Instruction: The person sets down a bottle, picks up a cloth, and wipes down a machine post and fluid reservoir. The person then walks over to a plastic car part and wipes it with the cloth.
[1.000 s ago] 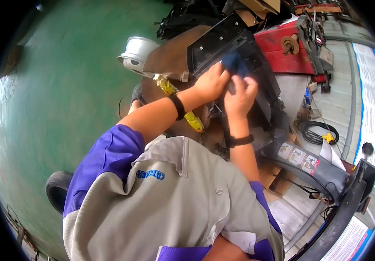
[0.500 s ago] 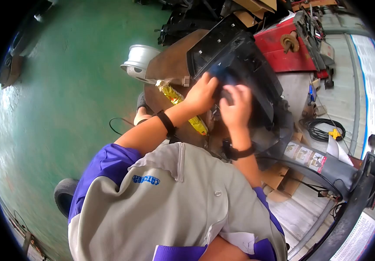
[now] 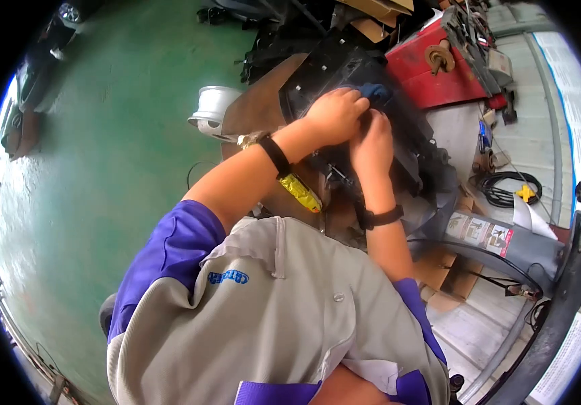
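Observation:
Over a large black plastic panel (image 3: 408, 128), my two hands are close together, nearly touching. My left hand (image 3: 336, 115) has its fingers bent inward beside a dark blue cloth (image 3: 373, 92). Just right of it, my right hand (image 3: 373, 143) has its fingers curled, pointing up toward the cloth. What lies between the fingertips is too small and hidden to make out. A yellow foil packet (image 3: 300, 194) lies below my left wrist, partly covered by the forearm, on a brown board (image 3: 253, 101).
A white wheel rim (image 3: 217, 103) stands on the green floor, left of the board. A red metal box (image 3: 432, 67) is at the upper right. Coiled black cable (image 3: 500, 192) and a grey post with labels (image 3: 479, 233) lie to the right.
The view has shifted slightly. My left hand has moved in over the panel toward my right hand, and its forearm now covers part of the yellow packet. The blue cloth shows more clearly.

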